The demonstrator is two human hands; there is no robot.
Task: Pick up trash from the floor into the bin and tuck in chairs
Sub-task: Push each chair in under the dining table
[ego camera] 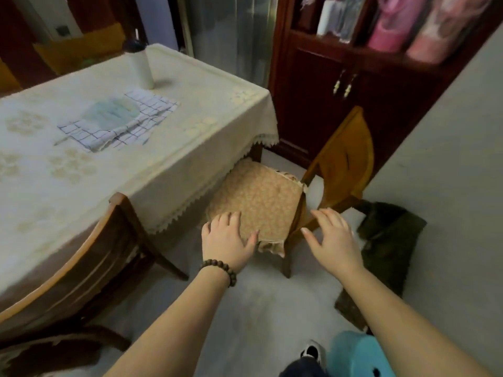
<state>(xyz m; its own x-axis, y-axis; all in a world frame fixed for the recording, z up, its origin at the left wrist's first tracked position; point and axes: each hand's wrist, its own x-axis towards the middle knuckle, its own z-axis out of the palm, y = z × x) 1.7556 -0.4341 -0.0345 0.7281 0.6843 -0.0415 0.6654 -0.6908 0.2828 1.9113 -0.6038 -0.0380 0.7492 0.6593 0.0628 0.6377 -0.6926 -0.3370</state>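
A wooden chair (345, 161) with a tan patterned seat cushion (258, 197) stands at the table's near right corner, its seat partly under the tablecloth. My left hand (227, 236), with a bead bracelet on the wrist, lies flat with fingers spread on the cushion's near corner. My right hand (333, 235) is open with fingers apart, hovering over the seat's right edge by the chair back's base. Neither hand grips anything. A second wooden chair (89, 257) sits pushed against the table's near side at left.
The table (168, 148) wears a cream lace-edged cloth and carries a checked cloth, a fan and a white bottle (141, 66). A dark cabinet (353, 85) stands behind the chair. A dark green cloth (386, 240) lies by the right wall, a blue plastic object (356, 355) near my foot.
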